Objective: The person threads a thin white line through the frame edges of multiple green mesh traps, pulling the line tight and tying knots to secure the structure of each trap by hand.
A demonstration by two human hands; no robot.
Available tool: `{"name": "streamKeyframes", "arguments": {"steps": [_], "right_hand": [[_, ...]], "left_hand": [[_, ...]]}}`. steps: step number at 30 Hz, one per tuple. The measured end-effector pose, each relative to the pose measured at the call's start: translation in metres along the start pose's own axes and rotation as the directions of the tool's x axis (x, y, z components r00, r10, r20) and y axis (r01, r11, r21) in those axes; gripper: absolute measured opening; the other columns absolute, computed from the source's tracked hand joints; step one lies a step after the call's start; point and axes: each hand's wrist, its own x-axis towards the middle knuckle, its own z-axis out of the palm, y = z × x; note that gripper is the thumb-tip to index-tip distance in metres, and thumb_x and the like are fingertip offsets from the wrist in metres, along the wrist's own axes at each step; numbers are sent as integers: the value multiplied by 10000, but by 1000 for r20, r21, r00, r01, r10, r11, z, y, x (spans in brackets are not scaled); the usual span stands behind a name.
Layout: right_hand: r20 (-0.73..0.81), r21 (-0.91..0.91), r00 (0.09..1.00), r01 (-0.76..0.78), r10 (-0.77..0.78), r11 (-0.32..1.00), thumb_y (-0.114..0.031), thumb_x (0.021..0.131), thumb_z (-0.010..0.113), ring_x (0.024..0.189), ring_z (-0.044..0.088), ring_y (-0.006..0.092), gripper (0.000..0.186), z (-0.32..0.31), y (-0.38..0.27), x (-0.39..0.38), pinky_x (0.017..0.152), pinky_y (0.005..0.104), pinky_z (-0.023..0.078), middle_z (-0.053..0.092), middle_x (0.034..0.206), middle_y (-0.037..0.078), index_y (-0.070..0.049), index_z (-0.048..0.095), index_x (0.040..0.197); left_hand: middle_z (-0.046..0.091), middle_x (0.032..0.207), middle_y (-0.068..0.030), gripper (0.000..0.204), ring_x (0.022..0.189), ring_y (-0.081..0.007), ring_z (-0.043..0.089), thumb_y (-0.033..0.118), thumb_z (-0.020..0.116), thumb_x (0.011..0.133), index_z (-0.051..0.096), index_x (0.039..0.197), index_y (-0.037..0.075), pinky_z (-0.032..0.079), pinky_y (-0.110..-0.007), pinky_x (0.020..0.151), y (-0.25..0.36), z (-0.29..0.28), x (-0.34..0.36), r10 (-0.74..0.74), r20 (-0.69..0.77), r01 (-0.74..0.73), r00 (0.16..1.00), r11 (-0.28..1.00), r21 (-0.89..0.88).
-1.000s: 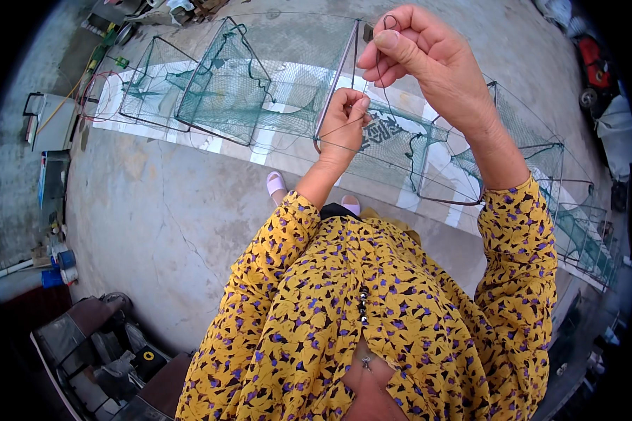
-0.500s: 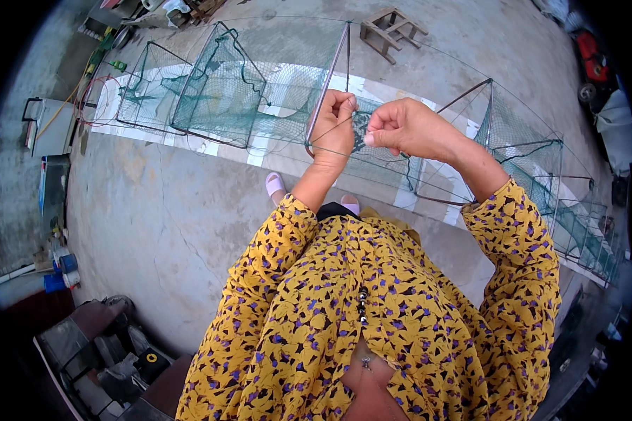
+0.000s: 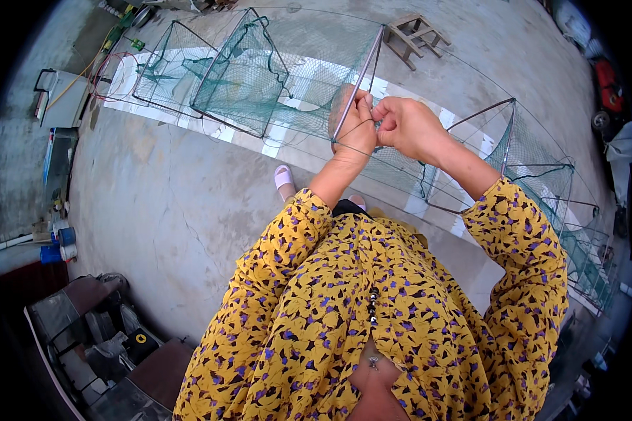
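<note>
A long fish trap [image 3: 240, 81] of green netting, stretched over several dark rectangular metal frames, spans the view in front of me. My left hand [image 3: 353, 125] is closed at one upright frame [image 3: 371, 56], its fingers gripping netting beside the rod. Close against it, my right hand [image 3: 409, 128] is closed in a pinch on the netting, its fingertips meeting those of the left. What exactly lies between the fingertips is hidden. A thin cord crosses the back of my left hand.
White-and-clear sheeting [image 3: 277, 140] lies on the concrete floor beneath the trap. A small wooden stool [image 3: 414, 38] stands beyond it. At the lower left is a dark seat [image 3: 84, 302] with things on it. A red wheeled machine [image 3: 606, 88] sits at the far right.
My right hand has moved in to the left and now meets my left hand at the netting. The view has shifted, so the trap appears farther right.
</note>
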Motion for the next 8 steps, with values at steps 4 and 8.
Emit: {"name": "streamKeyframes", "arguments": {"steps": [4,8], "right_hand": [[-61,-124,994,-94,87,988,-155,666,671,759,591,234,115,-5,-9,3,628,331,454,618,779,52,-85,599,721],[-260,-513,917,133,-302,848,-195,645,694,907,558,220,164,-6,-9,2,674,315,448,619,905,31,-91,601,732]], "left_hand": [[518,748,-92,56,686,-206,510,76,488,849,480,823,27,417,-318,627,4,-3,-3,-32,29,30,999,997,74],[529,753,-76,86,677,-179,510,88,502,865,477,852,7,424,-288,622,2,-3,-8,-8,33,2,999,986,166]]}}
